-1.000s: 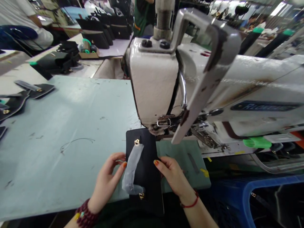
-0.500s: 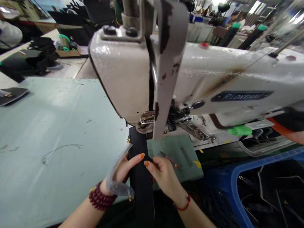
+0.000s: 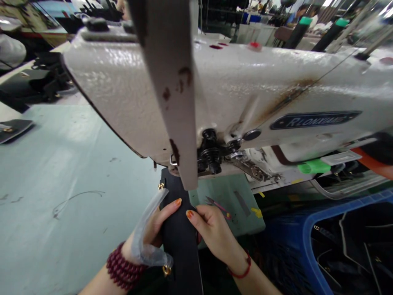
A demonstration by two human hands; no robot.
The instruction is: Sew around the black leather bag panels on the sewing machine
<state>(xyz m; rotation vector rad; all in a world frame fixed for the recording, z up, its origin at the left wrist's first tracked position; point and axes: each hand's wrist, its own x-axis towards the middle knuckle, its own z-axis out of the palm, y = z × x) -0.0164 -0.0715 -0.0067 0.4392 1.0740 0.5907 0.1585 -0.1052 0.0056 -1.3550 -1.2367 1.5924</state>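
Observation:
A long black leather piece (image 3: 179,241) stands on edge between my hands, its far end under the sewing machine's needle area (image 3: 175,162). My left hand (image 3: 150,231) grips its left side, with clear plastic film (image 3: 147,241) draped over the hand. My right hand (image 3: 211,231) pinches its right side. Small gold fittings (image 3: 166,270) sit on the leather near the film. The machine's pale metal guard arm (image 3: 172,82) hides the needle from view.
The white sewing machine head (image 3: 123,90) fills the upper view above a pale green table (image 3: 76,164). Pink-handled thread snips (image 3: 217,208) lie on a green mat (image 3: 236,205). A blue crate (image 3: 319,241) of black parts stands at lower right.
My view has swung right and closer to the machine. The leather has turned from lying flat to standing on edge, and the film has moved from the leather onto my left hand.

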